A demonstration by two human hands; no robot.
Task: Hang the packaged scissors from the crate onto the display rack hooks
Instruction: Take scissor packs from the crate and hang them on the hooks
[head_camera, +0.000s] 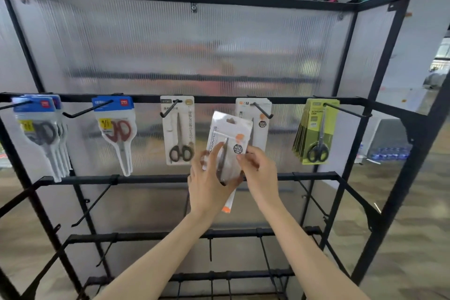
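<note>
On the display rack (267, 100) I count five hooks with scissors packs. Left to right: my left hand (207, 185) grips the white scissors package (230, 129) from below, my right hand (258, 168) pinches its edge, before the fourth hook (264, 111).

I'm standing at a shop-style display: a black metal rack (185, 99) with hooks (261, 111), where carded scissors (179, 129) hang in a row from nine to three o'clock. A ribbed plastic panel (170, 44) backs it, with wood-look floor (414, 238) at four o'clock.
</note>
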